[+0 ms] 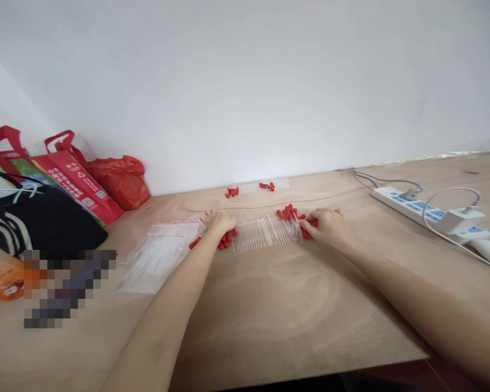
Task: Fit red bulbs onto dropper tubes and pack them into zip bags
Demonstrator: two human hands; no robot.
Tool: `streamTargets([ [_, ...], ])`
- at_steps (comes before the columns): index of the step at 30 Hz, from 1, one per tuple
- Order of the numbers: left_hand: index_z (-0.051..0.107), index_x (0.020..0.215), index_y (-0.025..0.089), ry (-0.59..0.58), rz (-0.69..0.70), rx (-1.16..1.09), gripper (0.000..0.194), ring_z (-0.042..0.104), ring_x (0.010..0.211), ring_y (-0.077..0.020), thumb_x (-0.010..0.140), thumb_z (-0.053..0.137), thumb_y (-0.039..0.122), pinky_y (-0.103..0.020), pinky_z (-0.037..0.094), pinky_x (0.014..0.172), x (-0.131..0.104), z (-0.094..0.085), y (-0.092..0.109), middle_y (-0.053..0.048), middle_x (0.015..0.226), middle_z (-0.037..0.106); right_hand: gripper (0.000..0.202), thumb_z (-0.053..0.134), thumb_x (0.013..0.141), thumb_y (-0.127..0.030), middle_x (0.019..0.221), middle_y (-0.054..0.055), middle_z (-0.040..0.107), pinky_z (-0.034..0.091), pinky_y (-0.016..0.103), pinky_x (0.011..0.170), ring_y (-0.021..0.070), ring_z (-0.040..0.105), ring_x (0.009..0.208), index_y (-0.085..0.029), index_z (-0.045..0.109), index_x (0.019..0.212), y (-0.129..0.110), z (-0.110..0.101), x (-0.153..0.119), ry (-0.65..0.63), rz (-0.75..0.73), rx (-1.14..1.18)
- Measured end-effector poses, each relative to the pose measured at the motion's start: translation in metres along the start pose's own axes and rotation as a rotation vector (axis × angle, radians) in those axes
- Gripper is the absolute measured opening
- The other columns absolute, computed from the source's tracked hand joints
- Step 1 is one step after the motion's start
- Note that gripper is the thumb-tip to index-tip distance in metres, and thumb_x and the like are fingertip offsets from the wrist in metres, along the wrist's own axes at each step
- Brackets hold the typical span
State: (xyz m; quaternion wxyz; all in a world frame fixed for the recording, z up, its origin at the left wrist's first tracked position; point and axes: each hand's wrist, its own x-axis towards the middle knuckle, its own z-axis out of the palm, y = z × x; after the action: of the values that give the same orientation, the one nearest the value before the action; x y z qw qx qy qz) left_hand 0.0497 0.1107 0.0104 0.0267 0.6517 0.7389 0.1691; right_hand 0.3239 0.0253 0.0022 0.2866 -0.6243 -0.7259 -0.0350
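Clear tubes (265, 233) point toward the wall (245, 98); right hand (329, 226) beside their row.

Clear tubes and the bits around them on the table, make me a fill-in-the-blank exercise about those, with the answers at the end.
The clear tubes lie in a row between the left hand and the ____ hand.
The small bulb-shaped pieces beside the tubes are ____ in colour.
Nearer the wall, more such pieces lie in ____ small clusters.
The black bag lies on the person's ____ side of the table.

Missing words: right; red; two; left.
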Motion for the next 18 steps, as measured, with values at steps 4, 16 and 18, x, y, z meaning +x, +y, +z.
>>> streamTargets([
  [4, 0.057, 0.053, 0.013, 0.073, -0.059, 0.005, 0.015, 0.038, 0.104, -0.0420, 0.061, 0.058, 0.026, -0.058, 0.018, 0.083, 0.000, -0.001, 0.002, -0.021, 0.095, 0.057, 0.025, 0.046, 0.075, -0.037, 0.068, 0.001, 0.064, 0.028, 0.034, 0.072, 0.0189, 0.056, 0.073, -0.020, 0.060, 0.061, -0.007, -0.001, -0.003, 0.010, -0.002, 0.040],
  [16, 0.037, 0.094, 0.017, 0.406, 0.349, -0.434, 0.017, 0.055, 0.065, -0.0139, 0.089, 0.024, 0.026, -0.028, 0.043, 0.064, -0.040, -0.040, 0.007, -0.003, 0.074, 0.058, 0.018, 0.050, 0.075, -0.033, 0.064, 0.003, 0.061, 0.038, 0.024, 0.049, 0.0121, 0.051, 0.052, -0.016, 0.056, 0.071, -0.035, 0.016, -0.021, 0.011, -0.015, 0.610],
  [18, 0.038, 0.089, 0.018, 0.332, 0.543, -0.464, 0.012, 0.052, 0.054, -0.0120, 0.087, 0.028, 0.025, -0.024, 0.041, 0.056, -0.064, -0.036, 0.002, 0.001, 0.063, 0.053, 0.015, 0.052, 0.075, -0.030, 0.064, 0.003, 0.059, 0.038, 0.023, 0.046, 0.0113, 0.050, 0.051, -0.016, 0.056, 0.072, -0.042, 0.019, -0.026, -0.011, -0.039, 0.689],
])
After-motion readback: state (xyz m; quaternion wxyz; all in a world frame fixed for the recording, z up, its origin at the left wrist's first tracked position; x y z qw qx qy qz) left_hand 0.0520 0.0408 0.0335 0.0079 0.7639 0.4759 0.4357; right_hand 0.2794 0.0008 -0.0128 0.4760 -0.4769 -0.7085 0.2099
